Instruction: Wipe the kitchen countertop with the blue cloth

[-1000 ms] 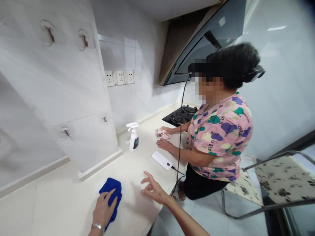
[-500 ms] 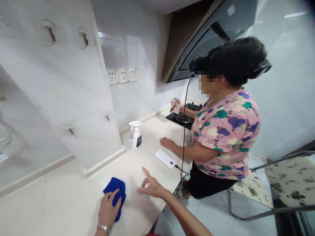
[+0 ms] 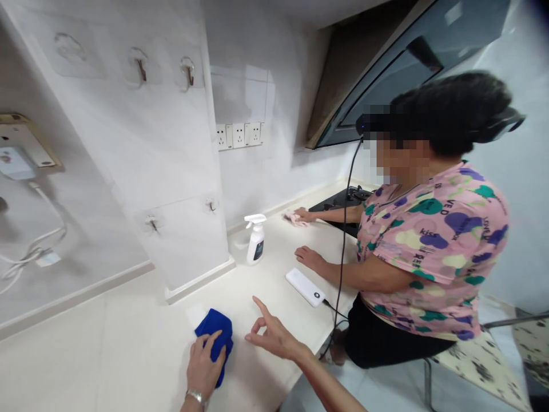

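Note:
On the pale counter (image 3: 141, 343), my left hand (image 3: 205, 360) lies over a crumpled blue cloth (image 3: 222, 337), its fingers bent onto the fabric. A metal-banded watch is on that wrist. My right hand (image 3: 274, 337) is just above the counter, to the right of the cloth, with nothing in it. Its index finger points forward, while the thumb and another finger curve towards each other. Beyond it stand a white spray bottle (image 3: 256, 243) and, farther right, a white power bank (image 3: 305, 287) with a black cable.
At the right a co-worker (image 3: 429, 240) wearing a headset leans over the counter, one hand on a pinkish cloth (image 3: 295, 218), the other flat near the power bank. A gas stove (image 3: 334, 201), range hood (image 3: 386, 86), wall column (image 3: 171, 143) and patterned chair (image 3: 476, 366) surround this spot.
My view has swung left, so everything appears farther right. The co-worker's pinkish cloth has gone from above the stove to the counter beside it. My hands keep nearly the same pose.

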